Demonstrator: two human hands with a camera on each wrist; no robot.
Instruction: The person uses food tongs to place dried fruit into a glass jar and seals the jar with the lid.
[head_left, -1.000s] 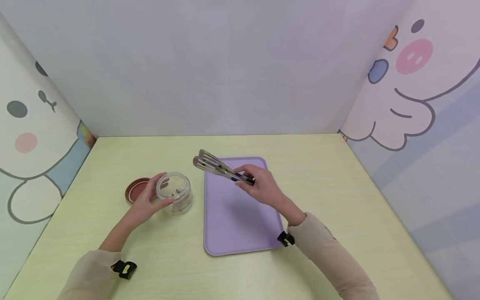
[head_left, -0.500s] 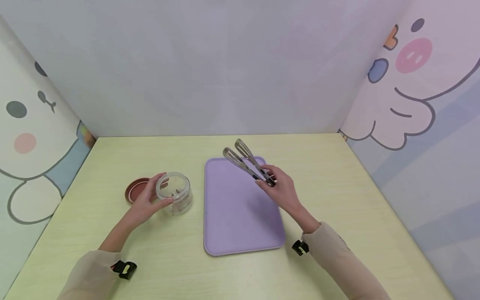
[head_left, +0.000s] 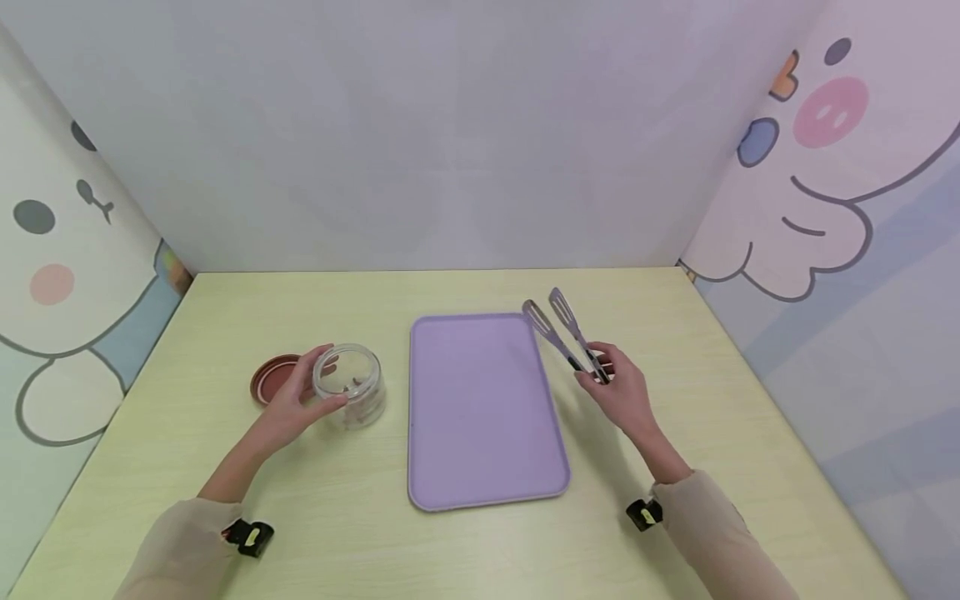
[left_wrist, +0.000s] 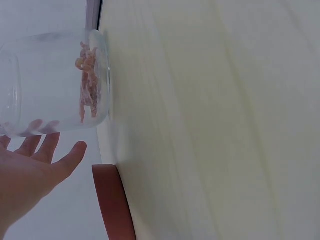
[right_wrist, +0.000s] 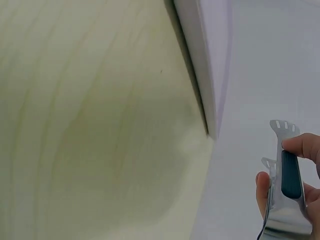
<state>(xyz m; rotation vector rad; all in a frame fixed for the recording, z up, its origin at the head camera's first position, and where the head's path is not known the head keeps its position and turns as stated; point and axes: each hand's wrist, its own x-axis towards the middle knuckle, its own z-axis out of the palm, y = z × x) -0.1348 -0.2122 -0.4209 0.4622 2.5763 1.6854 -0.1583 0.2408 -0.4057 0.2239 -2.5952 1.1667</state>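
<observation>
A pale wall (head_left: 450, 133) closed the rear of the station, with cartoon-printed panels at both sides, above a light yellow-green table (head_left: 480, 550). The jar (head_left: 362, 404), of clear glass, stood upright on the table left of the tray (head_left: 487, 417), a purple one. The left hand (head_left: 288, 408) gripped the jar near its rim, thumb on the near side. The right hand (head_left: 622, 396) held the tongs (head_left: 576, 332) pinched by their handles, raised beside the tray's right edge, the two arms spread and nothing seen between the heads. As to progress, opening was done: the lid (head_left: 273, 379) lay off the jar, partly covered by the left hand. In this inspector's judgement, work with the tongs was not finished, since they had not been set down; the jar was also unlidded. The head view gave only small dark marks through the glass; the left wrist view showed orange-brown pieces (left_wrist: 88, 82) gathered at the jar's bottom. The right wrist view alone disclosed the thumb on a dark handle pad and the bent metal joining the arms. The exact nature of the pieces could not be established.
</observation>
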